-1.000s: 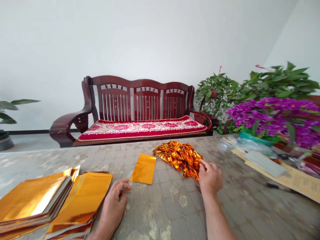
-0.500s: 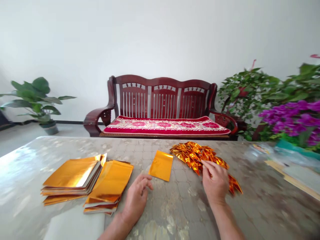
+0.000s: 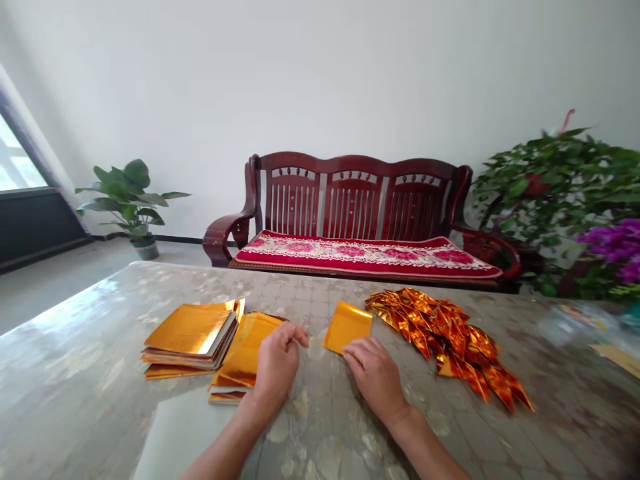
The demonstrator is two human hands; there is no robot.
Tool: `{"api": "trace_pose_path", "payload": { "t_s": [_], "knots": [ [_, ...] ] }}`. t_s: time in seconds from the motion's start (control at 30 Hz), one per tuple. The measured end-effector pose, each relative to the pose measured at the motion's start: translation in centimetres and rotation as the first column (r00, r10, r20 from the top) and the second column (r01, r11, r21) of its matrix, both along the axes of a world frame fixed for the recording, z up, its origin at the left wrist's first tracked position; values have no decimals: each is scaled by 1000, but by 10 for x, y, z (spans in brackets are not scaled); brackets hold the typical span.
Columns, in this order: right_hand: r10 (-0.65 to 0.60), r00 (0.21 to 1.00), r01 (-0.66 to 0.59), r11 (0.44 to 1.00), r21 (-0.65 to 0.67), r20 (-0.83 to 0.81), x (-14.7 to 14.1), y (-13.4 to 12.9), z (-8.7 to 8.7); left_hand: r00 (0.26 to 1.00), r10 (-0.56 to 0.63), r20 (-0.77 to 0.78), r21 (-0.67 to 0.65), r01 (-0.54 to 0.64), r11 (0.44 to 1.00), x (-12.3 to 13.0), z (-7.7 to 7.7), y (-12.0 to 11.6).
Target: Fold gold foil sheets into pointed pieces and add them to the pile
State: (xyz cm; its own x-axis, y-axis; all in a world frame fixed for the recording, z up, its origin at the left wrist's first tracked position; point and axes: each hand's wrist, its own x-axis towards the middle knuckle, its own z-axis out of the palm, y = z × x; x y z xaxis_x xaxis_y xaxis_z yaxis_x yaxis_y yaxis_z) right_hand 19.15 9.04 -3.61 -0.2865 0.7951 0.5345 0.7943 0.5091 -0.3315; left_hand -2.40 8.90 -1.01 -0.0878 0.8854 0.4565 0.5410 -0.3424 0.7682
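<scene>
Touching the near edge of a single gold sheet, the right hand is lying just below the middle of the frame, fingertips close together; whether they are pinching the sheet cannot be told. That sheet is lying flat at centre on a patterned table. Left of it, the left hand is curling its fingers loosely and covering part of a narrow gold stack; contact there is unclear. Farther left, a wider gold stack is sitting beside that one. At centre right, a pile of folded foil pieces is slanting toward the lower right. Behind, a dark red bench is bearing a floral cloth.
</scene>
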Motion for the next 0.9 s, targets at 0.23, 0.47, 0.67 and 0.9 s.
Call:
{"api": "trace_pose_path", "payload": {
  "t_s": [0.23, 0.47, 0.67, 0.9],
  "knots": [
    [-53, 963, 66, 997, -43, 263, 1, 9, -1, 811, -139, -568, -166, 53, 985, 19, -25, -13],
    [-40, 909, 22, 999, 47, 416, 7, 11, -17, 730, -66, -680, -172, -72, 982, 11, -31, -9],
    [-23, 959, 14, 999, 36, 281, 9, -3, -14, 835, -42, -549, -162, -57, 985, 13, -37, -9],
    [213, 976, -216, 962, 167, 36, 5, -19, -9, 991, -13, 131, -286, 50, 957, 25, -43, 1]
  ]
}}
